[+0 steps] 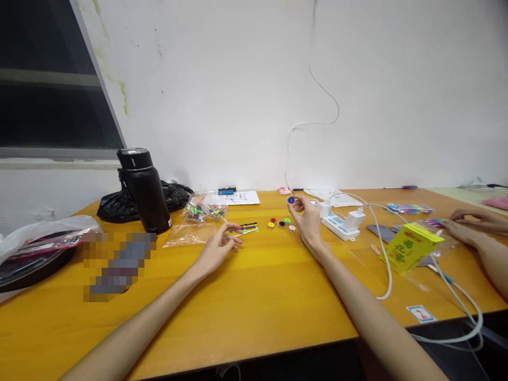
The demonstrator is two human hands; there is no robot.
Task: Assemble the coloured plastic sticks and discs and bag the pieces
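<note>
My right hand is raised a little above the wooden table and pinches a small blue round piece at its fingertips. My left hand rests near several thin coloured sticks, fingers curled together with a thin stick between them. Between my hands lie several small round pieces in red, yellow, black, green and white.
A black bottle and black bag stand at the back left, next to clear bags of coloured parts. A white power strip, cables, a yellow carton and another person's hands are at the right.
</note>
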